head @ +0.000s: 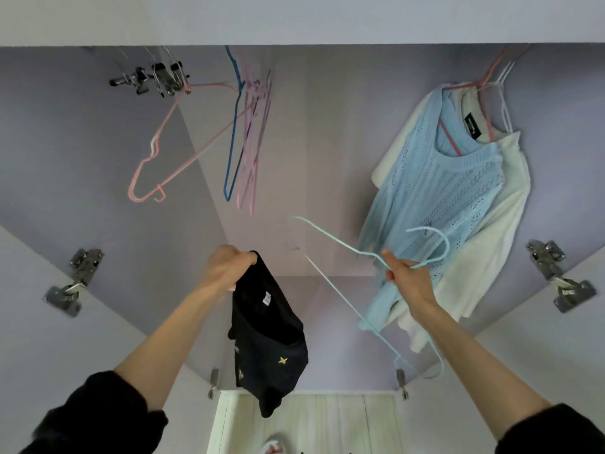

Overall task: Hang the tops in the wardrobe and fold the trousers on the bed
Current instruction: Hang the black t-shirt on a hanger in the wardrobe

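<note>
Hands raised in front of the open lilac wardrobe [98, 198] split the work between garment and hanger. The left hand [226, 268] has its fingers curled tight round a bunched edge of the black top with small gold embroidered motifs [266, 339], probably near the neck since a white label shows just below the grip, so the cloth hangs free and limp under it, ready to take a hanger. The right hand [411, 283] pinches the pale blue wire hanger [343, 290] just under its hook, between thumb and curled fingers, holding it tilted with one shoulder pointing toward the top; hanger and top are near each other but apart. To the right, a light blue knitted jumper [435, 198] and a white top [497, 244] behind it already hang on pink and white hangers, close behind the right hand, and the held hook could well snag the open knit. Empty pink, blue and lilac wire hangers [242, 139] and metal clip hangers [157, 78] hang further left, well clear. Rail space lies between.
</note>
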Motion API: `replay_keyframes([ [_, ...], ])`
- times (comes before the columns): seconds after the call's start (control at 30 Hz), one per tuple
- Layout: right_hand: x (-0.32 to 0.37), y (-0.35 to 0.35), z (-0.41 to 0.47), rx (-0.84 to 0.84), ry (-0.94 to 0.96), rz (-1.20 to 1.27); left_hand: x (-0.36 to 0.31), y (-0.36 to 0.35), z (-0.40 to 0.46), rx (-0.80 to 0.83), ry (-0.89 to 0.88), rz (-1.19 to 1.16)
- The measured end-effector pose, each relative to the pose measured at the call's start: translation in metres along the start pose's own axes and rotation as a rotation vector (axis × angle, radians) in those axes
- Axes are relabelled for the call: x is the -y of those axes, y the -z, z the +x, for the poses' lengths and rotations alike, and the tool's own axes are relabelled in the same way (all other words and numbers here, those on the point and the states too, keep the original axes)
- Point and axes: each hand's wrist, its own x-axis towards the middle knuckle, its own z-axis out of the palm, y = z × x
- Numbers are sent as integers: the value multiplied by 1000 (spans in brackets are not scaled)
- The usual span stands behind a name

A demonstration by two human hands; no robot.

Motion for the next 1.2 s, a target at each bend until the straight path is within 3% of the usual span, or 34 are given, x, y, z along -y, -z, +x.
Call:
replay_keyframes([
  [0.13,2,10,-1,175,-6,-73,13,6,9,-96,60,21],
  [0.27,5,6,-5,255,72,-172,13,7,12,-83,37,7],
  [0.57,49,-33,-21,217,264,-410,-24,-15,-19,-64,-330,366],
  [0.77,80,-76,-39,175,434,-311,-56,-25,-44,90,-521,115],
  [0.87,84,-73,-37,165,354,-139,-57,-16,-49,120,-738,306],
  [1.0,85,-67,-39,214,341,-14,-50,-16,-47,-60,-1071,641],
  [1.13,91,-63,-41,226,301,77,-53,-22,-46,15,-1120,557],
  [1.2,93,-57,-42,203,394,6,-53,-23,-49,26,-1073,468],
])
